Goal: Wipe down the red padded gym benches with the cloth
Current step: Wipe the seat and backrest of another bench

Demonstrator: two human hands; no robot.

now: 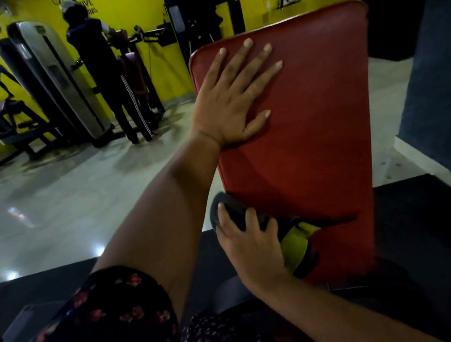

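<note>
A red padded bench back (314, 121) stands tilted upright in front of me, in the middle right of the view. My left hand (230, 100) lies flat on its upper left part, fingers spread and straight. My right hand (251, 249) is at the pad's lower left edge, its fingers curled over a cloth (294, 243) that is dark grey and yellow-green. The cloth is pressed against the red surface there. My floral sleeve covers the lower left of the view.
A person (103, 72) stands at a weight machine (48, 78) by the yellow wall at the back left. A dark blue pillar (438, 76) rises at the right. A black mat (426, 218) lies under the bench, with shiny pale floor (54, 204) to the left.
</note>
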